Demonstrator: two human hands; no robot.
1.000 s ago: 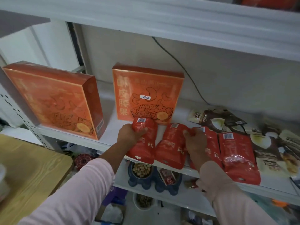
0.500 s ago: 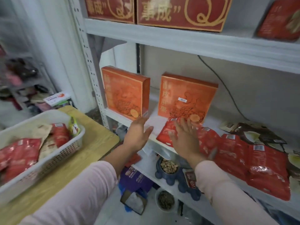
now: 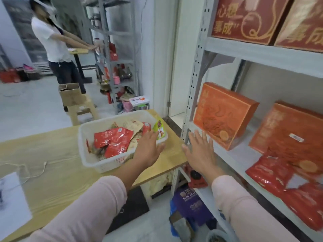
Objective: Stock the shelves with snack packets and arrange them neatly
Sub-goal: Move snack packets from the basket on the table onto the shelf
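Note:
A white plastic basket (image 3: 90, 159) on the wooden table (image 3: 57, 173) holds several snack packets, mostly red ones (image 3: 113, 140), plus tan ones and a green one (image 3: 160, 128). My left hand (image 3: 148, 147) hovers over the basket's right end with fingers spread, holding nothing. My right hand (image 3: 201, 151) is open and empty, in the air between the table and the grey shelf (image 3: 244, 159). Red snack packets (image 3: 272, 173) lie along the shelf's front at the right.
Two orange boxes (image 3: 222, 114) stand on the same shelf. Red cartons (image 3: 244, 18) sit on the shelf above. A perforated upright (image 3: 194, 84) frames the shelf's left side. Another person (image 3: 57, 48) stands at a far rack. A cable (image 3: 35, 170) and paper lie on the table.
Both hands let go of the red packets on the shelf and swung left. My view turned left too, bringing the basket under my left hand.

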